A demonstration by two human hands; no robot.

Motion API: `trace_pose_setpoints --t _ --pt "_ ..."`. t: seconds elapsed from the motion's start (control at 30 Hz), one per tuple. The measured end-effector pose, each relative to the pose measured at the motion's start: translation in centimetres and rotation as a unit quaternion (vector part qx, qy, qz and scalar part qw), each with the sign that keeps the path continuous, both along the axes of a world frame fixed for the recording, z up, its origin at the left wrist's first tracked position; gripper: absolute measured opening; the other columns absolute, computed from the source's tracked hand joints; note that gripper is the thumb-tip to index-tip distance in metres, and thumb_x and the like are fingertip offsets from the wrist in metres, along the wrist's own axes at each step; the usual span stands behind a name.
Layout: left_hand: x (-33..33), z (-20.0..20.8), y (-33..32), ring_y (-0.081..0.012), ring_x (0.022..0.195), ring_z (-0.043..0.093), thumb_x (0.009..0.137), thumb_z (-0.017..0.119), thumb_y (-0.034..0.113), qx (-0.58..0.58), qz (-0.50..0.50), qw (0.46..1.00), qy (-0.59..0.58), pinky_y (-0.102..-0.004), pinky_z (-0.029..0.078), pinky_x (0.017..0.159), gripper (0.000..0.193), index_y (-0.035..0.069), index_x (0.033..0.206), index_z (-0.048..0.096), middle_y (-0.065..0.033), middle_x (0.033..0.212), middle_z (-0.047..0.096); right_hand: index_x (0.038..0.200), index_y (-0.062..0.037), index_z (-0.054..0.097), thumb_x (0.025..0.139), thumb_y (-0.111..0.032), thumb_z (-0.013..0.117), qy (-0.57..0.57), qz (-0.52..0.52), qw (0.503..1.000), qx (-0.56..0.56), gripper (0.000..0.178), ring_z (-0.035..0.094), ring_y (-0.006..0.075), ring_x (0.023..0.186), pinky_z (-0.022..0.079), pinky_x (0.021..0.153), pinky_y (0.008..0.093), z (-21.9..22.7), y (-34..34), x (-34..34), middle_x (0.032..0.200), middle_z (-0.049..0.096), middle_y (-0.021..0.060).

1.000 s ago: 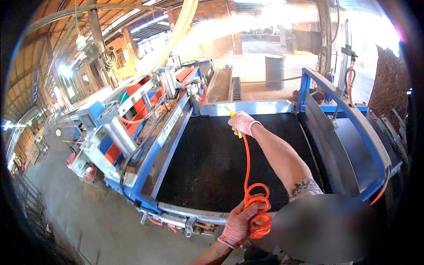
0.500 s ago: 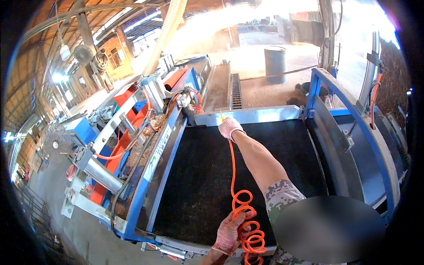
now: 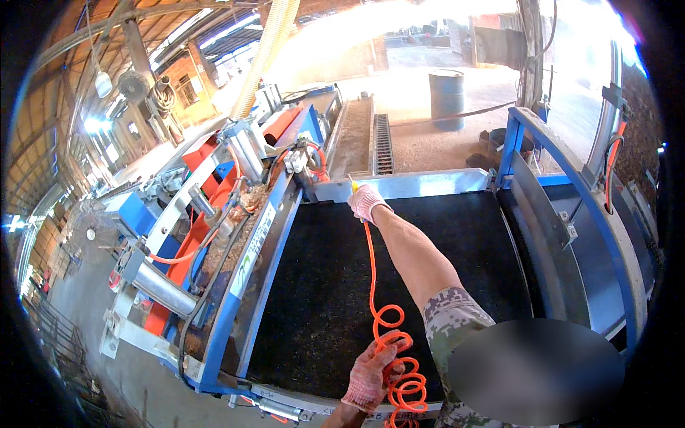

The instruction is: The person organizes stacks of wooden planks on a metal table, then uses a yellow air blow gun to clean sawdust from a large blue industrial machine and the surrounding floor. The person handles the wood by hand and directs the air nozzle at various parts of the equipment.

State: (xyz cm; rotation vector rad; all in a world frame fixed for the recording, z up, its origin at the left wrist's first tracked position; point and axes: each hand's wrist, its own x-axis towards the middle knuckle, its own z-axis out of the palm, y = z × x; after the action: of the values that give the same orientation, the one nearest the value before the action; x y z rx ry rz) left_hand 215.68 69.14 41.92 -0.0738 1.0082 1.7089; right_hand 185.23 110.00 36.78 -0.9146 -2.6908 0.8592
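My right hand (image 3: 366,202), in a pale pink work glove, reaches out over the far end of a black conveyor belt (image 3: 307,299). Its fingers are wrapped round an air blow gun (image 3: 354,187), whose yellow part and thin nozzle show beyond the fist; the rest is hidden. From below that fist an orange coiled air hose (image 3: 373,271) runs back toward me. My left hand (image 3: 367,376), gloved alike, is closed round the hose's coils near the belt's front edge. A metal crossbar (image 3: 407,187) spans the belt's far end, just past the blow gun.
On the left stands a blue machine frame (image 3: 232,299) with metal cylinders (image 3: 168,287), orange-red parts and wood debris. A curved blue frame (image 3: 596,203) rises on the right. Beyond the belt are a blue drum (image 3: 447,100) and a slatted metal track (image 3: 384,146).
My right hand has moved slightly left with the blow gun, its nozzle now pointing more to the left. My left hand keeps its hold on the coils. The view has shifted a little.
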Motion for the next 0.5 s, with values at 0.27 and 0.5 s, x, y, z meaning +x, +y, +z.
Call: trace_pose_setpoints --t 0.27,0.5 --pt "-0.7 -0.4 -0.9 -0.0114 0.071 0.062 0.102 0.064 0.010 0.001 0.026 0.999 0.019 -0.0248 0.051 0.062 0.034 0.005 0.135 0.061 -0.0095 0.125 0.069 0.100 0.0000 0.071 0.095 -0.016 0.057 0.046 -0.085 0.992 -0.084 0.022 0.074 0.0307 0.072 0.059 0.066 0.0422 4.4 -4.8 2.2 0.080 0.073 0.0158" --pt "0.3 0.7 -0.1 -0.0111 0.072 0.063 0.101 0.065 0.014 -0.017 -0.043 0.999 0.021 -0.0254 0.054 0.063 0.034 0.004 0.134 0.062 -0.0110 0.126 0.070 0.109 0.0001 0.076 0.090 -0.020 0.062 0.047 -0.046 0.984 -0.168 0.031 0.072 0.0354 0.111 0.059 0.088 0.0438 1.1 -1.0 2.5 0.110 0.075 0.0232"
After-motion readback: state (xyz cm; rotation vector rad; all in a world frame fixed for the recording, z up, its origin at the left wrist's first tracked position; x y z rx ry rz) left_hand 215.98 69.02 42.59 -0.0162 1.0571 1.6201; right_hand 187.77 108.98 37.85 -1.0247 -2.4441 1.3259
